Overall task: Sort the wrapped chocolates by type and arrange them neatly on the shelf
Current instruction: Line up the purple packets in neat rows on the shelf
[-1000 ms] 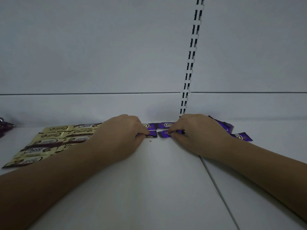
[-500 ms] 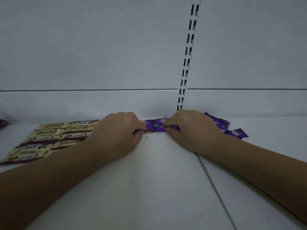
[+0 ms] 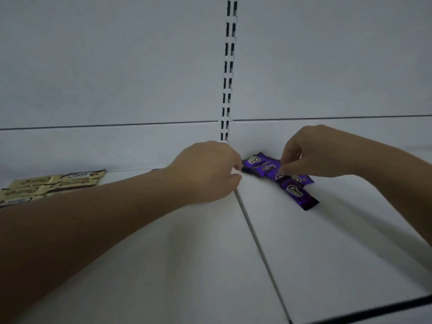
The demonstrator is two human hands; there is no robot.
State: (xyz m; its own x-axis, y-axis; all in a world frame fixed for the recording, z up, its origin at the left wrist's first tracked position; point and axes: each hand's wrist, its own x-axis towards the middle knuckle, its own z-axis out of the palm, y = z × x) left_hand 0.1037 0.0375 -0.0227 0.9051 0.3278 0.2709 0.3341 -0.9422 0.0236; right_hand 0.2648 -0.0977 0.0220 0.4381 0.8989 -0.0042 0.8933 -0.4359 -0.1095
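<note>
White shelf [image 3: 163,253] | L grip [image 3: 205,174] curled at purple choc pile [image 3: 253,161] — hold unclear | R grip [image 3: 311,155] pinches purple bar [image 3: 297,194] end

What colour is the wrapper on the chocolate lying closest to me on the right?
The chocolate is purple with a white logo, clearest in the head view.

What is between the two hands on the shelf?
A small pile of purple chocolates lies between the left hand and the right hand, close to the back wall. The head view shows it.
</note>
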